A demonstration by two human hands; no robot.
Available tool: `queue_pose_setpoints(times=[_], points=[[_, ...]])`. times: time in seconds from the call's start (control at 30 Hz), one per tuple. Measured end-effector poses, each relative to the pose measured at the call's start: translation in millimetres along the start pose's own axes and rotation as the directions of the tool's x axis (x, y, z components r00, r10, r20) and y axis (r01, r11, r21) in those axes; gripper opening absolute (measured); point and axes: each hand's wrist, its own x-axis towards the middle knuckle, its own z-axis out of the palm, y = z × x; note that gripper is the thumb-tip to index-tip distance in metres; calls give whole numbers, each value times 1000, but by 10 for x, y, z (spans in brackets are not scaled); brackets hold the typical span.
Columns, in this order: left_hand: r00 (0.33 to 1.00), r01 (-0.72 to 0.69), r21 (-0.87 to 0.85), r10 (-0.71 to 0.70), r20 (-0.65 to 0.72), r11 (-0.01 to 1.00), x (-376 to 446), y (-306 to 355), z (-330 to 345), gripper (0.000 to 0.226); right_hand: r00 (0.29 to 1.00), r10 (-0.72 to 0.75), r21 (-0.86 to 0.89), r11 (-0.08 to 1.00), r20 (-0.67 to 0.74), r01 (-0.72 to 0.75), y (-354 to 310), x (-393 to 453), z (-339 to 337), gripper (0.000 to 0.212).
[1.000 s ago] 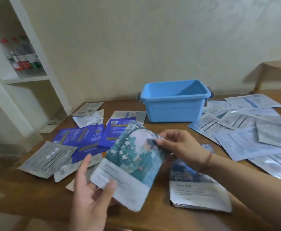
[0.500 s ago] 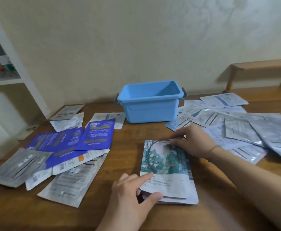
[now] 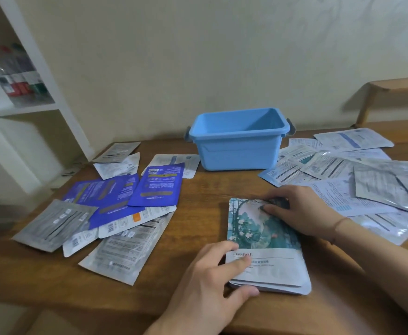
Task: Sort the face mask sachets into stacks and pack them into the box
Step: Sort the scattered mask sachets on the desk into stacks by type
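Your left hand [image 3: 205, 284] and right hand [image 3: 302, 211] press, fingers relaxed, on the teal sachet stack [image 3: 266, 247] on the table [image 3: 198, 189].

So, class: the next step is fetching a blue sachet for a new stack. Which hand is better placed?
Left. The left hand lies nearer the blue sachets, on that side of the table; the right hand would probably have to cross the flowered stack.
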Motion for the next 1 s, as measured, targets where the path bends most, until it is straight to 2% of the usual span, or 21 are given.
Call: queue_pose_setpoints(times=[0.13,0.2,0.27,0.33,0.4,0.47,0.53,0.63,0.73,0.87,0.93,1.0], points=[[999,-36,29,36,18,999,27,33,-2,52,1000,-16,-27,999,16,16,13,-16,-17,19],[993,-110,117,106,42,987,10,-2,-92,54,1000,12,-60,998,17,-11,-24,-1,-36,18],[991,-124,217,132,-25,968,-6,-151,-286,54,1000,0,-123,992,-30,-4,-92,67,-32,18],[987,1,306,49,-154,952,-10,-438,-545,48,994,-62,-153,987,-89,48,-272,147,-20,19],[972,183,400,-103,-213,898,-11,-756,-851,44,976,-213,-173,964,-38,204,-554,212,56,20],[943,332,476,-295,-153,814,13,-1045,-1064,49,929,-353,-211,905,113,370,-839,279,214,24],[896,412,504,-439,-71,759,-16,-1264,-1142,60,877,-400,-226,859,266,460,-1125,398,453,35],[863,442,473,-506,8,762,-170,-1400,-1084,76,817,-389,-210,836,426,507,-1465,557,805,50],[876,431,469,-483,-11,771,-340,-1404,-1053,85,784,-403,-220,807,472,548,-1630,627,1057,57],[910,347,475,-413,37,809,-525,-1313,-1100,84,759,-441,-215,779,480,589,-1674,602,1162,63],[938,266,474,-339,74,840,-647,-1273,-1113,83,738,-493,-199,753,461,627,-1647,535,1130,63],[975,140,450,-203,94,882,-768,-1279,-1147,79,710,-524,-173,734,470,657,-1609,423,1070,66]])
